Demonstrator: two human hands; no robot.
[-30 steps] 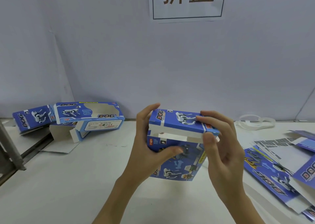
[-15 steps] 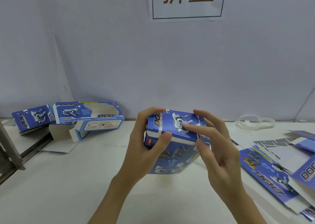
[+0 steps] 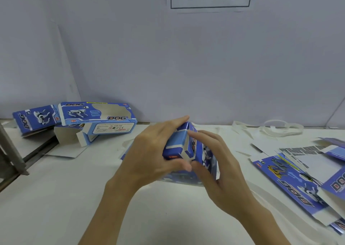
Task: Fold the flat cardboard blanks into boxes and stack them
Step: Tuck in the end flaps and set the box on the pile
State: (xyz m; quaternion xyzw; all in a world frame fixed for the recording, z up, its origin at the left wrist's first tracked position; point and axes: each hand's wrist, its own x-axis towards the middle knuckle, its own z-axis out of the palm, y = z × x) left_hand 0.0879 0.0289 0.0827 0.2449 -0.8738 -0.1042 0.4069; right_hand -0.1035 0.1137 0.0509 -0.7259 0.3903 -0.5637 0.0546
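box (image 3: 188,151) tipped sideways, lowered, both hands gripping

"DOG" logo on folded box (image 3: 97,118) by wall, plus "TOP", "No.5599-20A", CE mark; "DOG" on flat blanks (image 3: 291,185) too.

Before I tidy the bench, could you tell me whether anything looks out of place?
Yes: the folded box at far left lies tilted on loose cardboard, one end flap hanging open, rather than squarely stacked.
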